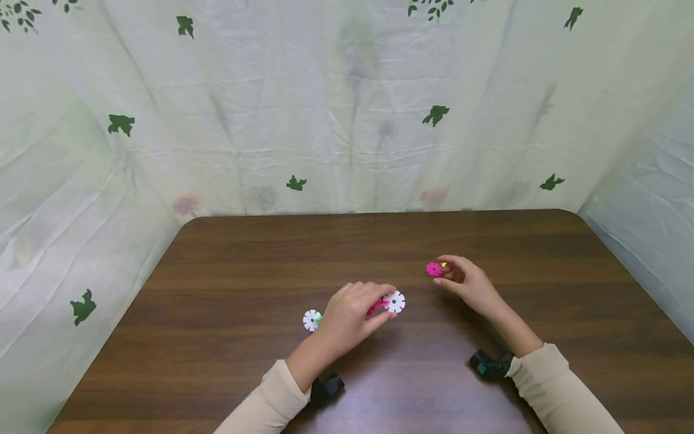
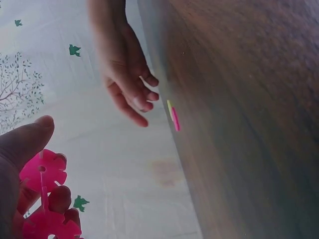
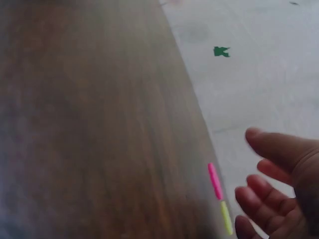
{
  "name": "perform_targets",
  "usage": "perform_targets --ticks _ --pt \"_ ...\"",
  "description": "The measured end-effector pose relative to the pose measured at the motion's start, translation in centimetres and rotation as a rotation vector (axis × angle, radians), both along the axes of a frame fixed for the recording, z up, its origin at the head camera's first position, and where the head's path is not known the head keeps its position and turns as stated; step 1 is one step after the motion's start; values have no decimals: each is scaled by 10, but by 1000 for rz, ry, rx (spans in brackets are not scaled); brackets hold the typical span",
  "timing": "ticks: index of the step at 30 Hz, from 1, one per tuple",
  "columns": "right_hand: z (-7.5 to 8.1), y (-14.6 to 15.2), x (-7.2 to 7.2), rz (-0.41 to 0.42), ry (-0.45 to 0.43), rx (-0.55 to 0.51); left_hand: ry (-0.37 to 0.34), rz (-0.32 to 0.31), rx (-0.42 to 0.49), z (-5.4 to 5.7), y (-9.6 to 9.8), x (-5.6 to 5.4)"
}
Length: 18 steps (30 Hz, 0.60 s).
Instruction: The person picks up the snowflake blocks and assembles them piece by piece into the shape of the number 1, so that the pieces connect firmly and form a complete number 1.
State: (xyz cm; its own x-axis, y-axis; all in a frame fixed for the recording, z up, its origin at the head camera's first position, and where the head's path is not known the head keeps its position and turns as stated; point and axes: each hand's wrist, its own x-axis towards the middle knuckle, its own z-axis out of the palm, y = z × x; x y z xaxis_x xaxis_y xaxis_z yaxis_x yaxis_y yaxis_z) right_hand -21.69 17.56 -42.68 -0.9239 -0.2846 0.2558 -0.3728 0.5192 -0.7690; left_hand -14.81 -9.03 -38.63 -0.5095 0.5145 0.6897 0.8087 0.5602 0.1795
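My left hand [image 1: 349, 316] grips a joined chain of notched plastic discs. One white disc [image 1: 397, 302] sticks out past the thumb and fingertips, and another white disc [image 1: 311, 320] shows at the hand's other side with a bit of green beside it. In the left wrist view, pink discs [image 2: 56, 172] linked edge to edge lie between thumb and fingers; the palm hides part of the chain. Fingers apart and loosely bent, my right hand [image 1: 472, 286] hovers by a loose pink disc [image 1: 434, 269] and a yellow disc [image 1: 443, 264], which lie flat on the table, holding neither.
The brown wooden table [image 1: 244, 259] reaches back to a pale curtain [image 1: 325, 120] with green bird shapes. Dark wrist devices sit on both forearms, one black device [image 1: 328, 386] under the left and another device [image 1: 490, 364] at the right.
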Motion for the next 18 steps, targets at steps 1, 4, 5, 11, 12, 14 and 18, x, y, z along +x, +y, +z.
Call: perform_targets --ticks 1,4,5,11,12,14,18 --pt "-2 1 -1 -4 -1 12 9 -1 -2 0 0 0" --pt "-8 4 -5 -7 -7 50 22 -2 -4 -1 0 -1" --pt "-9 5 -7 -9 -8 65 19 -2 -4 -1 0 -1" --pt "-16 6 -17 -21 -17 142 15 -2 -8 -1 0 -1" --pt "-16 5 -18 -23 -23 151 19 -2 -10 -2 0 -1" --pt "-16 5 -21 -27 -30 161 23 -2 -10 -2 0 -1" --pt "-16 2 -23 -32 -19 185 13 1 -7 -3 1 -1"
